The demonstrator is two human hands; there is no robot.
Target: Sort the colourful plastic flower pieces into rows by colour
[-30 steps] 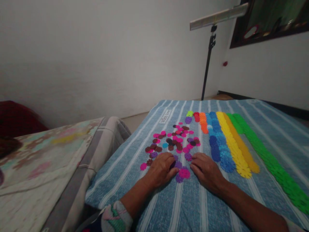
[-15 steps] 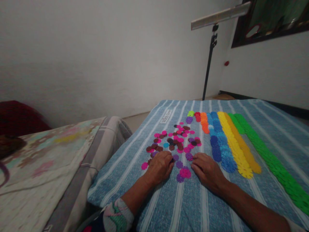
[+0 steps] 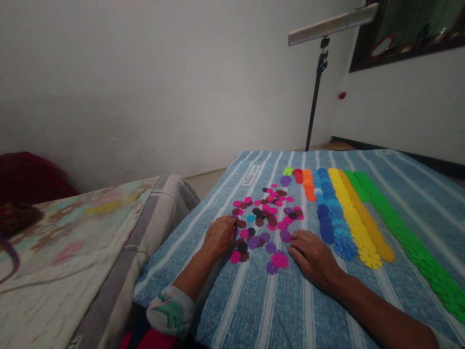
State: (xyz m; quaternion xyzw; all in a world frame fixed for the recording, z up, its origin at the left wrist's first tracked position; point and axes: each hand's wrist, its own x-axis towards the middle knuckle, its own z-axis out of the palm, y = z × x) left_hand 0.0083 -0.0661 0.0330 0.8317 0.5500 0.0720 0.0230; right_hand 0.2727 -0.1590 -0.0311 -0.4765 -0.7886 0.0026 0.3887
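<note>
Small notched plastic discs in pink, purple, brown and black lie in a loose pile on the blue striped cloth (image 3: 250, 310). My left hand (image 3: 219, 237) is at the pile's left edge, its fingers curled together; whatever is under the fingertips is hidden. Beside it lie a pink disc (image 3: 235, 257) and a black disc (image 3: 242, 247). My right hand (image 3: 313, 253) rests on the cloth at the pile's right side, thumb and fingers slightly apart. Its fingertips are next to a purple disc (image 3: 285, 235). A larger pink cluster (image 3: 280, 261) lies between the hands.
Overlapping discs form rows by colour to the right: orange (image 3: 308, 184), blue (image 3: 343, 237), yellow (image 3: 358, 225) and green (image 3: 410, 242). A "With love" label (image 3: 251, 175) is at the cloth's far left. A second covered surface (image 3: 109, 228) stands left, and a lamp stand (image 3: 315, 97) behind.
My left hand has moved left and slightly away from me, uncovering purple, pink, brown and black discs. Several of these now lie farther right. My right hand stays put.
</note>
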